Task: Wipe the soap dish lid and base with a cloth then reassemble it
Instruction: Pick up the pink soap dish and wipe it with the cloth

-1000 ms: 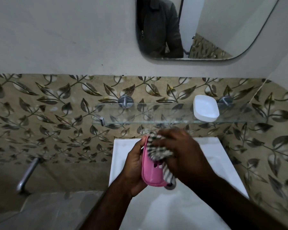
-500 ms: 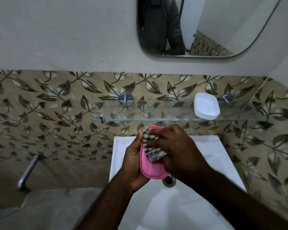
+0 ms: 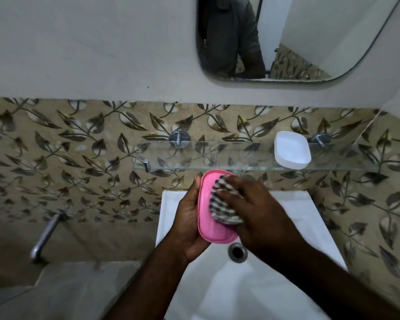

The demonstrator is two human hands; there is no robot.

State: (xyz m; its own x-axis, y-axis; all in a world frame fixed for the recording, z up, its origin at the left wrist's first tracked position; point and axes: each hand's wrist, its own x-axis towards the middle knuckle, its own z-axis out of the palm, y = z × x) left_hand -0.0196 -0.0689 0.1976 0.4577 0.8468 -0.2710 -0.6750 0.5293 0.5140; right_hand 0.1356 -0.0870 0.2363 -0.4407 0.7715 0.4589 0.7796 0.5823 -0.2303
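Pink half (image 3: 207, 229) of the soap dish held above the back of the sink (image 3: 291, 218), hollow side up, just behind the drain (image 3: 237, 252). Whether it is lid or base, cannot tell.

Left hand (image 3: 189, 220) cups it from the sink's left side: thumb lies straight along the rim, the other fingers curl underneath, mostly hidden.

Right hand (image 3: 261, 218) bears down on the striped cloth (image 3: 222, 205), bunched inside the hollow. Its fingers (image 3: 232, 182) lie close together over the wad, a little blurred. Thumb hidden, so cannot tell if the cloth is pinched or only pressed.

White half (image 3: 291, 152) sits apart on the glass shelf (image 3: 217, 158), above and behind the sink, towards its right. Reassembly not begun.

Risks, as judged:
- hard pressure against a one-handed, edge-on hold could tip the pink half out of the palm into the sink
- a loosely held cloth could skate off the smooth plastic and drop toward the drain
- the white half stands near the shelf's front edge; a careless reach could knock it off
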